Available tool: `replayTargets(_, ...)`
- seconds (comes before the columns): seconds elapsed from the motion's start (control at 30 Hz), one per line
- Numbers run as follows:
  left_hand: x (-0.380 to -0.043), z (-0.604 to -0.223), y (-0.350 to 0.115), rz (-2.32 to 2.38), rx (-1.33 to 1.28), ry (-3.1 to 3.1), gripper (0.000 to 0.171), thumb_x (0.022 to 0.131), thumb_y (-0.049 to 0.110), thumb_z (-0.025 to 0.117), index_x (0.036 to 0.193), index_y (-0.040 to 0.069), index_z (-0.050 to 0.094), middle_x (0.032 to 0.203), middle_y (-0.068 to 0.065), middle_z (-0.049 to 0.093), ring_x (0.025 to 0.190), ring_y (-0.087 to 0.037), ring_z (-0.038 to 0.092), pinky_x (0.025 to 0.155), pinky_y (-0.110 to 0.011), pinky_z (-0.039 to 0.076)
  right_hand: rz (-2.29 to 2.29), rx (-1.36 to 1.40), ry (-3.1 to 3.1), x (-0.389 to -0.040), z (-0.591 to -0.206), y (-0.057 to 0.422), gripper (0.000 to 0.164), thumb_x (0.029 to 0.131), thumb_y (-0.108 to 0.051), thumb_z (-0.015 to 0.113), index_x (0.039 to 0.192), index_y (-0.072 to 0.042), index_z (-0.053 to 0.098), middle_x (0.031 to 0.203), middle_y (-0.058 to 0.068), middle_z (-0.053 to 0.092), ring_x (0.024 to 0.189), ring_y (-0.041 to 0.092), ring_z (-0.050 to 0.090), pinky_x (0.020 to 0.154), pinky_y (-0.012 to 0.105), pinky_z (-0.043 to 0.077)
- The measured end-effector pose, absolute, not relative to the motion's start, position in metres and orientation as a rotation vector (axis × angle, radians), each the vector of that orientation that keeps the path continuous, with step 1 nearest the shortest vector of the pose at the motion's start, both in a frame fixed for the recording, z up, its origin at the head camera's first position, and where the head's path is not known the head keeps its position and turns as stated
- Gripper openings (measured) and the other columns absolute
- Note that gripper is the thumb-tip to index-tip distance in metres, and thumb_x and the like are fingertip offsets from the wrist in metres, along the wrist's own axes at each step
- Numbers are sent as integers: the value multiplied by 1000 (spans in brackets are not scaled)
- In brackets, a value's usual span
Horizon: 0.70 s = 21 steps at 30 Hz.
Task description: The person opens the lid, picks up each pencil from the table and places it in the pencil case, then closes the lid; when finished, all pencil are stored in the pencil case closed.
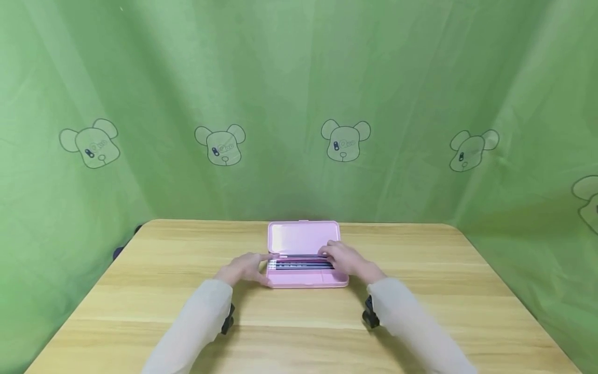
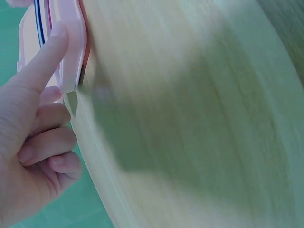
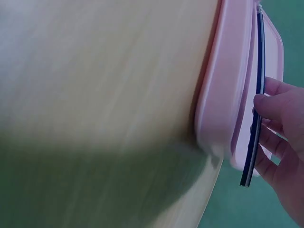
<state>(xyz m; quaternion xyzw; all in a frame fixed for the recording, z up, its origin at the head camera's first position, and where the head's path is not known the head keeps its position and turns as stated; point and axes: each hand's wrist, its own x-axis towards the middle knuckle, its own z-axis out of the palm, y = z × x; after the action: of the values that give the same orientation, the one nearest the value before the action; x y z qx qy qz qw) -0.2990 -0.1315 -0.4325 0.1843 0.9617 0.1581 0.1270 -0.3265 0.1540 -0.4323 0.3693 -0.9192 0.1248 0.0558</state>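
Observation:
A pink pencil case lies on the table with its lid up at the back. Several dark pencils with white ends lie side by side inside it. My left hand holds the case's left end, its thumb along the near side and the other fingers curled. Over the case's right part, my right hand pinches one dark striped pencil between thumb and fingers. That pencil runs lengthwise above the case, and its dark end sticks out past the fingers in the right wrist view.
The case stands near the back edge of the wooden table. A green curtain with printed bear heads hangs behind and at both sides. Black wrist cameras sit under the light sleeves.

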Motion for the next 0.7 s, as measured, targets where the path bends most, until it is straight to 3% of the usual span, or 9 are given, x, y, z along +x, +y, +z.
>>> replayTargets(0.37,-301,-435,-132,483,553,2815,89,60,43,81,135,13,45,131,-18,49,119,-35,48,94,-48,43,368,999,-2920,-335,-442,129,24,85,0,56,105,-9,66,88,2,57,86,20,55,81,37,49)
replayTargets(0.7,-304,-434,-135,512,561,2801,88,61,41,81,136,16,45,132,-19,48,119,-35,47,95,-47,43,359,1012,-2906,-338,-441,126,24,84,-1,59,103,-13,67,84,-1,55,84,18,55,77,36,49)
